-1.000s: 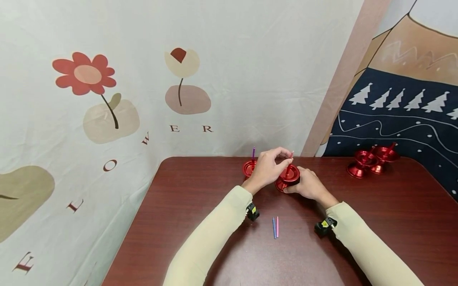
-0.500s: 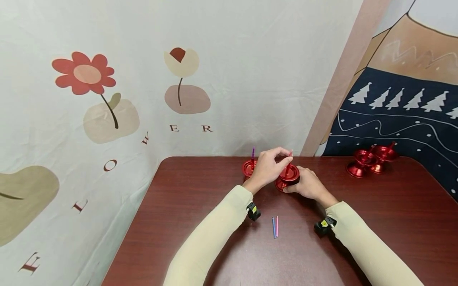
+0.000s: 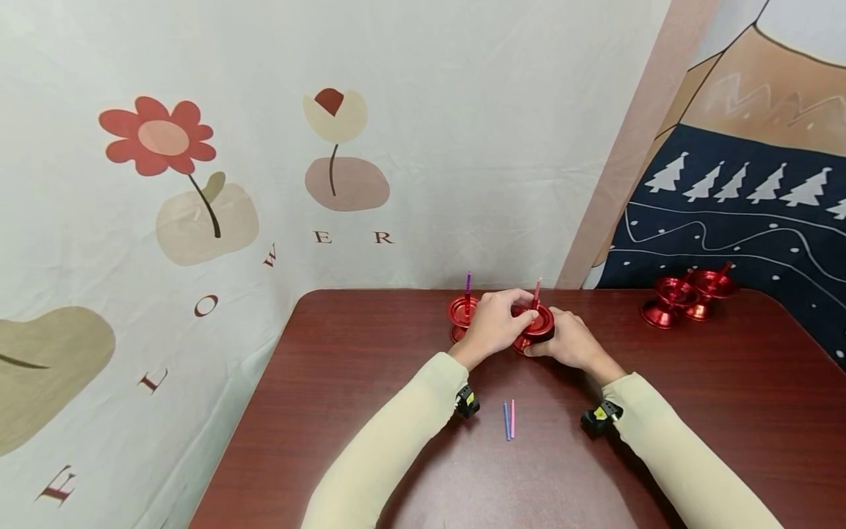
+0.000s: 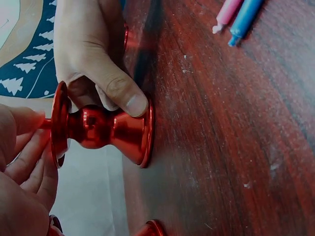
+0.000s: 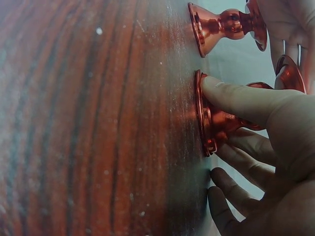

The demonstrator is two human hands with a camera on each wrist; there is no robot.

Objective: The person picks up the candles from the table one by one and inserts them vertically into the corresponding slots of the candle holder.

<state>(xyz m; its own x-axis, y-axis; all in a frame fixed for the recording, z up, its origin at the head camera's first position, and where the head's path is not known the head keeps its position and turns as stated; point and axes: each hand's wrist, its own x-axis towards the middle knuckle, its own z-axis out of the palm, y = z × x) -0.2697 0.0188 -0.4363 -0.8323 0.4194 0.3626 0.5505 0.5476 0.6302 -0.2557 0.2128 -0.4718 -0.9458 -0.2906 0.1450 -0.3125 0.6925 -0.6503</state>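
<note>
A shiny red metal candle holder [image 3: 543, 326] stands upright near the table's back edge, a pink candle [image 3: 538, 285] rising from its middle. My left hand [image 3: 496, 327] pinches the thin red socket [image 4: 46, 123] above the holder's dish, below the candle's exposed part. Low on the same holder, my right hand [image 3: 573, 339] grips the flared foot [image 5: 215, 118], thumb on the near side and fingers around the far side. Just left stands a second red candle holder [image 3: 459, 311] with a purple candle [image 3: 468, 282] upright in it, partly behind my left hand.
A blue candle [image 3: 507, 421] and a pink candle [image 3: 512, 419] lie side by side on the brown table [image 3: 370, 353], between my forearms. Two more red candle holders [image 3: 659, 314] stand together at the back right. A printed cloth [image 3: 436, 147] hangs behind the table.
My left hand has slid down from the pink candle's top to the socket, so more of the candle shows above the fingers. My right hand keeps its grip on the foot.
</note>
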